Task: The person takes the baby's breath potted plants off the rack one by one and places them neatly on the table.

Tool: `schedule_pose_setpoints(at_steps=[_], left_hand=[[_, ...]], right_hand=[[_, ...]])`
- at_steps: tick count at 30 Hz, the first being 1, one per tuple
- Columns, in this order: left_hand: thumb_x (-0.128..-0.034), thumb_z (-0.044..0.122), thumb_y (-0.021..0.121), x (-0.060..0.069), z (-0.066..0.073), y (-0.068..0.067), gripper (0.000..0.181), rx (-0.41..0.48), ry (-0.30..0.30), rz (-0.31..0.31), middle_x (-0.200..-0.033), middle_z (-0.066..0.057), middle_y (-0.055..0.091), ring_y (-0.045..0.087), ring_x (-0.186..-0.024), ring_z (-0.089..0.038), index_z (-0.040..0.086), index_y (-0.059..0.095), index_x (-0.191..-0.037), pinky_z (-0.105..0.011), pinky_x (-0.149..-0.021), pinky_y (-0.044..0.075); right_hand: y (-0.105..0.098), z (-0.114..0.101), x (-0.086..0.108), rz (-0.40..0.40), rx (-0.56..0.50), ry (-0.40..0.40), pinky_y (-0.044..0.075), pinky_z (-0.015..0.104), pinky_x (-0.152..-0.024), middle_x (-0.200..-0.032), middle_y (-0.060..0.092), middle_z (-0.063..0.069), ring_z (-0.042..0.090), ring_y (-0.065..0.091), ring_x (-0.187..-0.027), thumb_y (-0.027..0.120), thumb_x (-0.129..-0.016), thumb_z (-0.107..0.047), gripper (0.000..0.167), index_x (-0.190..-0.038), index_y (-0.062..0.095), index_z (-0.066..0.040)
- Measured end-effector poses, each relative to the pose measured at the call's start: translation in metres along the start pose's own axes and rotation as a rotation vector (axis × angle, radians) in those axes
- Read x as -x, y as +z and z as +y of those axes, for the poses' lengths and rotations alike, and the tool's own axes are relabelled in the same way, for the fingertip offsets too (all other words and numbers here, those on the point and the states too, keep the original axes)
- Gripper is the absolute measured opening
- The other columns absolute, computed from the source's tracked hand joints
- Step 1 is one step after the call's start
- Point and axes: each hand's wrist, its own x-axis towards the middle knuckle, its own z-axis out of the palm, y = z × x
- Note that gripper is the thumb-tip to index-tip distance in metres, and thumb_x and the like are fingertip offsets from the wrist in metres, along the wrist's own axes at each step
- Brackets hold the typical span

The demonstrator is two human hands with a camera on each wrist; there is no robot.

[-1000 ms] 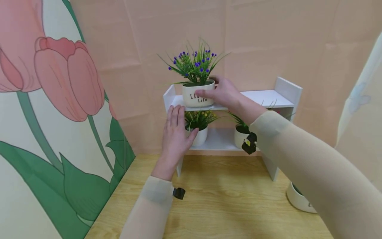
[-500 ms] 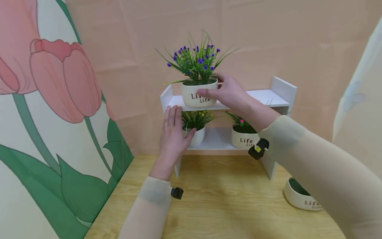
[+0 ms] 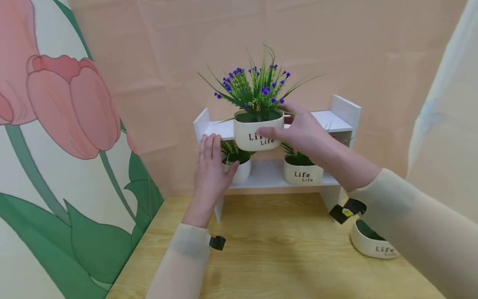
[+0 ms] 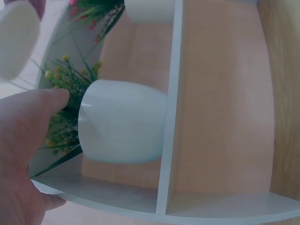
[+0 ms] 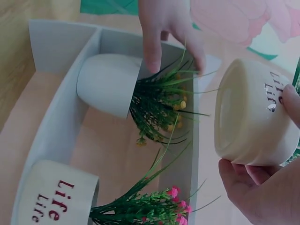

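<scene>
My right hand (image 3: pixel 304 131) holds a cream oval flowerpot (image 3: pixel 246 135) of purple flowers (image 3: pixel 265 90), thumb across its "Life" lettering and fingers behind. The pot hangs in front of a white two-tier shelf (image 3: pixel 220 131), apart from the upper board; its underside shows in the right wrist view. With fingers straight, my left hand (image 3: pixel 210 170) lies at the shelf's left front corner. Its thumb stands out before a yellow-flowered pot (image 4: pixel 124 122) on the lower board, apparently apart from it. Beside that one stands a pink-flowered pot (image 3: pixel 302 172), also marked "Life".
Another cream pot (image 3: pixel 369 245), dark green inside, stands on the wooden table (image 3: pixel 261 249) at the right, partly behind my right sleeve (image 3: pixel 422 224). A wall with painted tulips (image 3: pixel 89 108) rises on the left, and a peach backdrop (image 3: pixel 168 62) is behind the shelf.
My right hand has brought the purple-flowered pot off the upper board, toward me and slightly right. My left hand has stayed at the shelf's corner. The head view has shifted a little.
</scene>
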Motion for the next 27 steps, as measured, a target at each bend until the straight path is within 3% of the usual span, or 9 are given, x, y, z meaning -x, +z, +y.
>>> schedule_pose_setpoints(at_steps=[7,12,15,19,22,27], left_hand=[[-0.1027,0.050,0.078,0.001,-0.005,-0.004,0.102,-0.029,-0.043,-0.026,-0.180,-0.013,0.018,0.000,-0.170,-0.030,0.008,0.018,-0.175,-0.050,-0.136,0.014],[-0.1030,0.050,0.077,0.001,-0.006,-0.004,0.102,-0.035,-0.039,-0.036,-0.180,-0.013,0.018,0.000,-0.170,-0.030,0.008,0.018,-0.175,-0.048,-0.136,0.013],[-0.1028,0.049,0.078,0.000,-0.007,-0.005,0.102,-0.032,-0.038,-0.032,-0.180,-0.013,0.018,0.000,-0.170,-0.030,0.008,0.018,-0.174,-0.048,-0.136,0.013],[-0.1035,0.049,0.076,0.000,-0.009,-0.005,0.101,-0.030,-0.036,-0.033,-0.180,-0.013,0.017,-0.001,-0.170,-0.031,0.008,0.017,-0.174,-0.048,-0.136,0.012],[-0.1033,0.048,0.077,0.000,-0.010,-0.005,0.101,-0.037,-0.023,-0.029,-0.180,-0.014,0.018,0.001,-0.170,-0.033,0.007,0.018,-0.174,-0.047,-0.136,0.011],[-0.0994,0.040,0.084,0.000,-0.011,-0.005,0.106,-0.047,-0.014,-0.028,-0.180,-0.015,0.018,0.001,-0.170,-0.033,0.005,0.017,-0.174,-0.045,-0.136,0.008]], right_hand=[[0.003,0.012,0.029,-0.023,-0.010,0.001,0.043,0.066,-0.121,-0.165,0.053,0.007,0.039,0.046,-0.154,0.088,-0.085,-0.068,0.108,-0.171,0.038,-0.026],[0.002,0.024,0.048,-0.027,0.055,0.021,0.050,0.064,-0.114,-0.158,0.057,0.011,0.039,0.054,-0.144,0.087,-0.084,-0.072,0.111,-0.170,0.040,-0.022],[0.003,0.032,0.055,-0.036,0.052,0.037,0.054,0.057,-0.104,-0.150,0.061,0.012,0.037,0.057,-0.133,0.086,-0.083,-0.073,0.116,-0.174,0.034,-0.024],[0.007,0.044,0.065,-0.040,0.036,0.062,0.053,0.058,-0.104,-0.156,0.056,0.013,0.037,0.056,-0.136,0.086,-0.081,-0.076,0.123,-0.176,0.026,-0.025],[0.014,0.053,0.075,-0.029,0.047,0.051,0.050,0.066,-0.113,-0.167,0.048,0.016,0.044,0.054,-0.145,0.087,-0.083,-0.073,0.122,-0.174,0.029,-0.017],[0.028,0.068,0.090,-0.024,0.047,0.012,0.047,0.067,-0.116,-0.171,0.043,0.021,0.054,0.051,-0.147,0.089,-0.088,-0.061,0.112,-0.168,0.036,-0.005]])
